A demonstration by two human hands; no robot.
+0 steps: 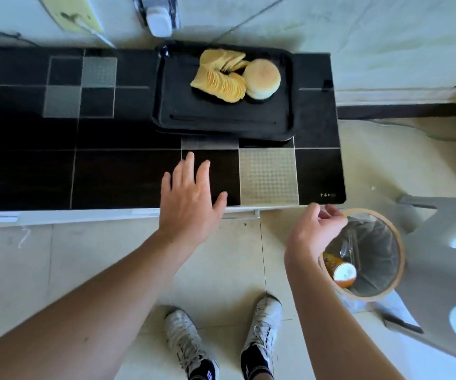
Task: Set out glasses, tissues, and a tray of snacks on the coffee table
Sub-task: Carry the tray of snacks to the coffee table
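Observation:
A black tray [221, 124] lies on the dark coffee table [117, 171], towards its right end. On the tray are stacked yellow crisps [220, 83] and a round pale bun [261, 78] beside them. My left hand [189, 201] hovers flat with fingers spread over the table's near edge, just short of the tray. My right hand [313, 231] hangs with loosely curled fingers above the rim of a waste bin [398, 259], holding nothing. An orange snack can [341, 271] lies inside the bin.
A white stool or chair [446, 270] stands right of the bin. A white object [159, 21] and a yellow-green sheet [72, 12] lie on the floor beyond the table. My shoes [221, 341] stand on the tiled floor below.

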